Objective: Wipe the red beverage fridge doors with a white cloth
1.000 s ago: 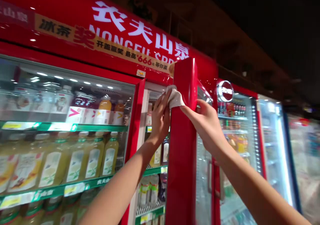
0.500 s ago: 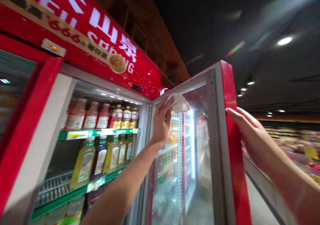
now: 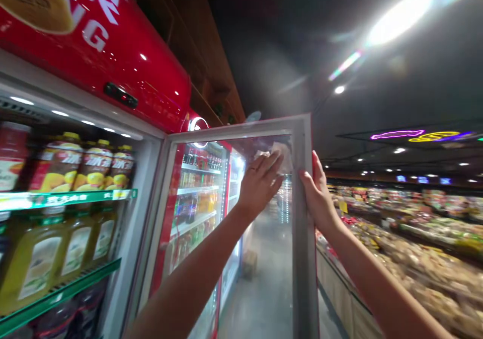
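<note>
My left hand [image 3: 259, 183] presses a white cloth [image 3: 281, 154] flat against the inside of the glass near the top of an open fridge door [image 3: 302, 238]. The fingers lie stretched over the cloth. My right hand [image 3: 317, 194] grips the door's grey outer edge just right of the cloth, fingers wrapped round the frame. The door swings out from a red drinks fridge [image 3: 113, 57].
Shelves of yellow and dark drink bottles [image 3: 64, 248] fill the open fridge at left. Another lit fridge [image 3: 199, 198] shows through the glass. An aisle floor [image 3: 264, 288] runs ahead, with long produce displays [image 3: 415, 248] on the right.
The fridge door has swung wide open. My left hand with the cloth moved from the door's red edge to the inner glass. My right hand shifted onto the door's outer edge.
</note>
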Motion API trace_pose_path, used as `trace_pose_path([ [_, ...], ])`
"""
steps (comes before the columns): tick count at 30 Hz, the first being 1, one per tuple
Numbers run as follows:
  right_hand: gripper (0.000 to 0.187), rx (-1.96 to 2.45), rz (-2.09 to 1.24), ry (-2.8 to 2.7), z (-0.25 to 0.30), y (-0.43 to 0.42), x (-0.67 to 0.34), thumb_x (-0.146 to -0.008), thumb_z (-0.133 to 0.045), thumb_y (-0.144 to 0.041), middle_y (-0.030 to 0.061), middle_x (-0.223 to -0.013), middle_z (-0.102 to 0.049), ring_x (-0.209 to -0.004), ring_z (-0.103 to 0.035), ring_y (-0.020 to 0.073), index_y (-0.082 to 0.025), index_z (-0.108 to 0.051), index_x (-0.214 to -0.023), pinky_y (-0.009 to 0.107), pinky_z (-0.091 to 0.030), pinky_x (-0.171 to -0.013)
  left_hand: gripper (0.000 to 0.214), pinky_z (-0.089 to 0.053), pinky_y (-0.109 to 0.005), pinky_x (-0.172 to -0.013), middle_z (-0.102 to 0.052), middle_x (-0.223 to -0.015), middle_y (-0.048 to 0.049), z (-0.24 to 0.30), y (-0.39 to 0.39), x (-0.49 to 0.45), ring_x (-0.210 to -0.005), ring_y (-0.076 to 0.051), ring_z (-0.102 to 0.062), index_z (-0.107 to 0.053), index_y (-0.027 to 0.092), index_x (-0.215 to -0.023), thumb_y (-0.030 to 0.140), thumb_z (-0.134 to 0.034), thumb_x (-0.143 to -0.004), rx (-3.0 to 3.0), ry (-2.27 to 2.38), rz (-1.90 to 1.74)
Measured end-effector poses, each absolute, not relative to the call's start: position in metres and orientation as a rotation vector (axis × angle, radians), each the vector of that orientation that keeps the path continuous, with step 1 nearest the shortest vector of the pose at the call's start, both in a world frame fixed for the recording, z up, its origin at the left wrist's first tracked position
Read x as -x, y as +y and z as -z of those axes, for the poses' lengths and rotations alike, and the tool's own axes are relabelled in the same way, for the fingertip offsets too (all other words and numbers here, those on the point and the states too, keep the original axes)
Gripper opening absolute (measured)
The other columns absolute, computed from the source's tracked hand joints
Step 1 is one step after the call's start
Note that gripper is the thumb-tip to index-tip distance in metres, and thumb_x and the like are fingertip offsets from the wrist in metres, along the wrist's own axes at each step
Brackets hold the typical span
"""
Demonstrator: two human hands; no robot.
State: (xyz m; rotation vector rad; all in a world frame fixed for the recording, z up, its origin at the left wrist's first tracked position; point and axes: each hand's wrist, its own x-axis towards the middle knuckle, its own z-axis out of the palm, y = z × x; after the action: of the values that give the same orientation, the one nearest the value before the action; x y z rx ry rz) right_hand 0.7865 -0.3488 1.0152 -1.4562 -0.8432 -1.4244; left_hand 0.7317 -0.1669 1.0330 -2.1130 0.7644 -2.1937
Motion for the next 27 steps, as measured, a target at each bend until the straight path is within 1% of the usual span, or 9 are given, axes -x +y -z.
trace_pose_path([
  [3,0.068,1.428,1.272,-0.801,-1.015,-0.351,-0.794,-0.104,-0.046,-0.059,0.0053,-0.175,-0.042,-0.159,-0.043,0.0277,-0.041,-0.034,-0.169,0.06,-0.034,-0.131,0.047,-0.042,-0.045,-0.131,-0.06,-0.161,-0.007,-1.055,-0.171,-0.746,-0.151,-0.024,-0.053,-0.057,0.021,-0.156,0.024,-0.044,-0.111,2.105,0.78,2.214],
  [6,0.068,1.455,1.266,-0.802,-1.016,-0.355,-0.798,-0.104,-0.048,-0.058,0.0043,-0.174,-0.044,-0.159,-0.043,0.0264,-0.038,-0.037,-0.168,0.054,-0.034,-0.133,0.049,-0.043,-0.046,-0.13,-0.061,-0.161,-0.0042,-1.072,-0.176,-0.757,-0.148,-0.025,-0.056,-0.058,0.023,-0.154,0.016,-0.046,-0.108,2.056,0.863,2.208],
  [10,0.066,1.492,1.295,-0.771,-1.016,-0.359,-0.795,-0.106,-0.046,-0.057,0.0015,-0.175,-0.044,-0.16,-0.043,0.0248,-0.039,-0.036,-0.169,0.052,-0.034,-0.133,0.055,-0.046,-0.044,-0.127,-0.06,-0.162,-0.0031,-1.065,-0.166,-0.764,-0.147,-0.025,-0.056,-0.058,0.021,-0.154,0.006,-0.049,-0.103,1.978,0.975,2.07],
  [12,0.065,1.524,1.431,-0.721,-1.016,-0.357,-0.786,-0.107,-0.044,-0.053,0.0028,-0.176,-0.041,-0.163,-0.038,0.0258,-0.038,-0.035,-0.17,0.054,-0.033,-0.133,0.057,-0.046,-0.044,-0.127,-0.061,-0.161,-0.0023,-1.061,-0.153,-0.767,-0.146,-0.024,-0.057,-0.059,0.022,-0.154,0.003,-0.048,-0.102,1.944,1.01,2.05],
  [16,0.065,1.654,1.931,-0.712,-1.014,-0.34,-0.759,-0.109,-0.042,-0.037,0.0065,-0.181,-0.028,-0.167,-0.029,0.0295,-0.035,-0.03,-0.172,0.059,-0.03,-0.135,0.057,-0.047,-0.046,-0.126,-0.06,-0.162,-0.0015,-1.07,-0.142,-0.772,-0.145,-0.026,-0.058,-0.059,0.022,-0.154,0.004,-0.048,-0.101,1.936,0.977,2.169],
  [18,0.071,1.764,2.068,-0.781,-1.012,-0.328,-0.748,-0.108,-0.038,-0.024,0.0061,-0.18,-0.031,-0.167,-0.029,0.0271,-0.036,-0.017,-0.175,0.058,-0.03,-0.136,0.057,-0.048,-0.047,-0.125,-0.062,-0.16,-0.0012,-1.079,-0.15,-0.772,-0.144,-0.027,-0.058,-0.059,0.022,-0.154,0.005,-0.048,-0.101,1.925,0.978,2.234],
  [21,0.078,1.821,2.155,-0.73,-1.007,-0.317,-0.74,-0.105,-0.035,-0.016,0.0069,-0.178,-0.034,-0.166,-0.033,0.0276,-0.036,-0.009,-0.176,0.059,-0.035,-0.134,0.054,-0.049,-0.047,-0.124,-0.063,-0.159,-0.0014,-1.081,-0.163,-0.768,-0.143,-0.027,-0.059,-0.06,0.024,-0.154,0.008,-0.049,-0.103,1.873,1.056,2.248],
  [24,0.079,1.814,2.164,-0.679,-1.003,-0.315,-0.739,-0.105,-0.035,-0.015,0.0091,-0.175,-0.039,-0.163,-0.037,0.0295,-0.037,-0.009,-0.176,0.062,-0.038,-0.133,0.053,-0.049,-0.044,-0.123,-0.063,-0.159,0.0001,-1.075,-0.157,-0.765,-0.141,-0.025,-0.06,-0.06,0.025,-0.154,0.009,-0.048,-0.104,1.822,1.131,2.187],
  [27,0.077,1.839,2.164,-0.696,-1.002,-0.317,-0.738,-0.105,-0.035,-0.015,0.0109,-0.173,-0.042,-0.163,-0.038,0.0307,-0.035,-0.011,-0.176,0.062,-0.038,-0.133,0.057,-0.05,-0.044,-0.122,-0.063,-0.159,0.0016,-1.073,-0.14,-0.764,-0.141,-0.026,-0.06,-0.059,0.026,-0.155,0.006,-0.048,-0.102,1.823,1.13,2.139],
])
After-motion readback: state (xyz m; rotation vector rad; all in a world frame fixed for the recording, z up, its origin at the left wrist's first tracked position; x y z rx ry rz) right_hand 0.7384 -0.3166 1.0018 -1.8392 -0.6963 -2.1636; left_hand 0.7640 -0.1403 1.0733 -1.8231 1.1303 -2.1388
